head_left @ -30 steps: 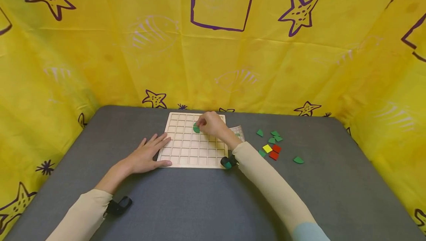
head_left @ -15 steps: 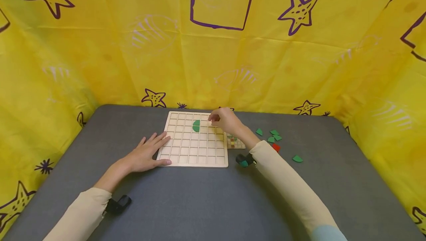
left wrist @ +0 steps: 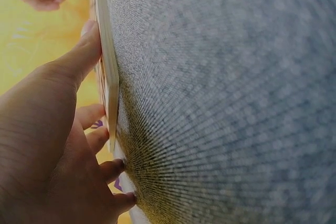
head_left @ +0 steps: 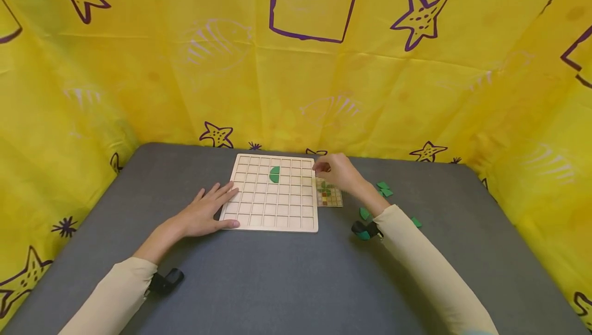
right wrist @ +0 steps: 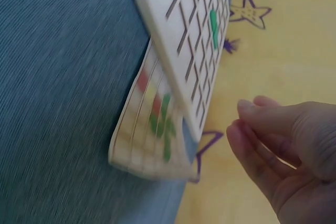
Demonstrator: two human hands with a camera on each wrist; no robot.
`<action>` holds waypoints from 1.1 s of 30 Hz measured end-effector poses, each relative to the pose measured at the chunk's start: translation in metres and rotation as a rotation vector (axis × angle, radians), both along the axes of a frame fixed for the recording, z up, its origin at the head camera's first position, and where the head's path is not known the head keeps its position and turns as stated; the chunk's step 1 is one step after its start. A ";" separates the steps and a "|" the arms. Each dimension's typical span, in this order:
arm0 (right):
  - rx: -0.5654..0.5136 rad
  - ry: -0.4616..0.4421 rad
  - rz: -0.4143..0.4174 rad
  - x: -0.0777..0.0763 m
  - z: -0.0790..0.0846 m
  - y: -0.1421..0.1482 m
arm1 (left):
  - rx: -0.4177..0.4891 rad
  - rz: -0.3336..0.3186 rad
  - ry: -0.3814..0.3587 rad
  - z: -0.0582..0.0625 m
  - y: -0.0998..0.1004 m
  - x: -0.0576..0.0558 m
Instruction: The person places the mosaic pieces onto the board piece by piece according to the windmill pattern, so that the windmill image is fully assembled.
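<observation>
A pale wooden grid board point(head_left: 259, 211) lies on the table. Two green quarter-round tiles point(head_left: 275, 174) sit in neighbouring cells near its far side, forming a half circle. My left hand point(head_left: 203, 214) rests at the board's left edge with fingers spread; in the left wrist view its thumb point(left wrist: 84, 51) lies along the rim. Off the board's far right corner hovers my right hand point(head_left: 339, 170), fingers loosely bent. The right wrist view shows nothing between its thumb and fingertips. Beneath it, a pattern card point(head_left: 329, 196) with green, red and yellow shapes pokes out from the board's right side.
More green tiles point(head_left: 384, 189) lie to the right on the grey table point(head_left: 259, 283), one loose tile point(head_left: 364, 213) beside the right wrist and another partly behind the sleeve. A yellow cloth point(head_left: 296, 78) printed with starfish and fish hangs behind the table.
My right hand has let go of the green tile on the board and moved right, past the board's edge, uncovering the card. Its forearm now hides the red and yellow tiles. The left hand stays put.
</observation>
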State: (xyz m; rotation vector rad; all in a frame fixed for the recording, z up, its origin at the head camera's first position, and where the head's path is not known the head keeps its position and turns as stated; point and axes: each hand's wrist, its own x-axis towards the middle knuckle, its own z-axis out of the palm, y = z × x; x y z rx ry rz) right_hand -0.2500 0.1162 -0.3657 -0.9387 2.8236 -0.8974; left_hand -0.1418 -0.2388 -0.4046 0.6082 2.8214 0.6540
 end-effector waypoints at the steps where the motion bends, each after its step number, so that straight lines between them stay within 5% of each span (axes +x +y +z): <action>1: 0.000 0.004 -0.006 0.000 -0.001 0.004 | -0.002 -0.003 0.001 0.000 0.001 0.000; 14: -0.011 0.089 -0.018 0.003 -0.013 0.046 | -0.008 0.000 -0.013 -0.001 0.000 -0.002; 25: 0.048 0.008 0.048 0.019 -0.011 0.078 | -0.013 0.004 -0.011 -0.002 -0.001 -0.003; 33: 0.121 -0.160 0.067 0.033 -0.009 0.096 | -0.022 0.004 -0.018 -0.001 0.000 -0.002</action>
